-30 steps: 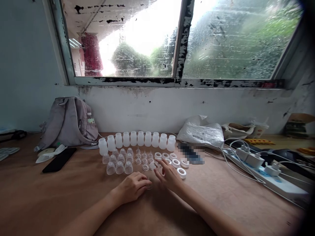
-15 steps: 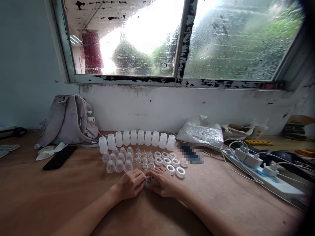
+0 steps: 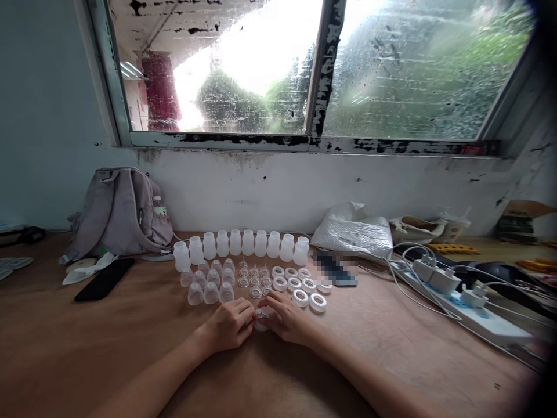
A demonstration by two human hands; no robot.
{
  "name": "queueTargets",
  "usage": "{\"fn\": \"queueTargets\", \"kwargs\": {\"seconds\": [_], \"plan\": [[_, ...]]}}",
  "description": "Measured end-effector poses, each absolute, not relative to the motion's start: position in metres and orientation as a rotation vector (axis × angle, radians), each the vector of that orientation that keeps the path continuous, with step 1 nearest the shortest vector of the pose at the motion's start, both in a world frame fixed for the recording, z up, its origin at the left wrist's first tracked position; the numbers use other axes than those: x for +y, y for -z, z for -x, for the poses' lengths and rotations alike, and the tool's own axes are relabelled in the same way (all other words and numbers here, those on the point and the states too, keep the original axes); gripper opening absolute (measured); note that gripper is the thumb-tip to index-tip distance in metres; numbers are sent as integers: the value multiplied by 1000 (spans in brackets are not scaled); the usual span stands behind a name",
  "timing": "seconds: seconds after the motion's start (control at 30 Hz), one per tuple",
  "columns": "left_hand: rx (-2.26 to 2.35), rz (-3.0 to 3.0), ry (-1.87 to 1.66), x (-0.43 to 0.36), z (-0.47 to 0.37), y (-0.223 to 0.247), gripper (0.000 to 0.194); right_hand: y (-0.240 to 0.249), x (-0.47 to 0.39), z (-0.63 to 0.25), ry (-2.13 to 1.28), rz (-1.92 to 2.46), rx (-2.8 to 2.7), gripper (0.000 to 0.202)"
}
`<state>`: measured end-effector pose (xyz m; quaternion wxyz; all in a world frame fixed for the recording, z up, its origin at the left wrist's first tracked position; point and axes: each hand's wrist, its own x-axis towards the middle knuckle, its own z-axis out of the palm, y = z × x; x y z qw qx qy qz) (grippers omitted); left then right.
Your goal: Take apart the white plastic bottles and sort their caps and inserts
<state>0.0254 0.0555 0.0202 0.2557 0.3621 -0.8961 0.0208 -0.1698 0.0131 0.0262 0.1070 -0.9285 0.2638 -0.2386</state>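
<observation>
My left hand [image 3: 234, 323] is closed, its fingertips pinching the left side of a small translucent bottle part [image 3: 261, 320] low over the table. Which part it is cannot be made out, since fingers cover much of it. From the other side my right hand [image 3: 288, 318] reaches around the part, thumb and forefinger apart. Just beyond my hands lie clear silicone nipples [image 3: 255, 293] in short rows. White screw rings [image 3: 300, 298] lie to the right of them, and clear dome caps [image 3: 211, 292] stand to the left. Behind these, small frosted bottles [image 3: 248, 242] form a curved row.
A black phone [image 3: 104, 280] and a grey backpack [image 3: 122, 215] are at the left. At the right a power strip [image 3: 487, 319] with plugs and loose cables runs along the table. A silver padded bag [image 3: 354, 235] rests against the wall below the window.
My right hand's fingers have loosened and spread, uncovering more of the translucent part. My left hand keeps its pinch. The whole view has shifted slightly.
</observation>
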Motion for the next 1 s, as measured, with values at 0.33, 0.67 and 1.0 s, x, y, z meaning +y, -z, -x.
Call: {"fn": "queueTargets", "kwargs": {"seconds": [0.33, 0.67, 1.0], "plan": [[-2096, -1050, 306, 60, -18, -16, 50, -13, 21, 158, 1060, 2467, 770, 5], [-2076, -1055, 263, 59, -17, -15, 31, -16, 25, 160, 879, 2516, 831, 13], [-2135, -1003, 317, 55, -20, -12, 36, -14, 24, 159, 814, 2576, 887, 17]]}}
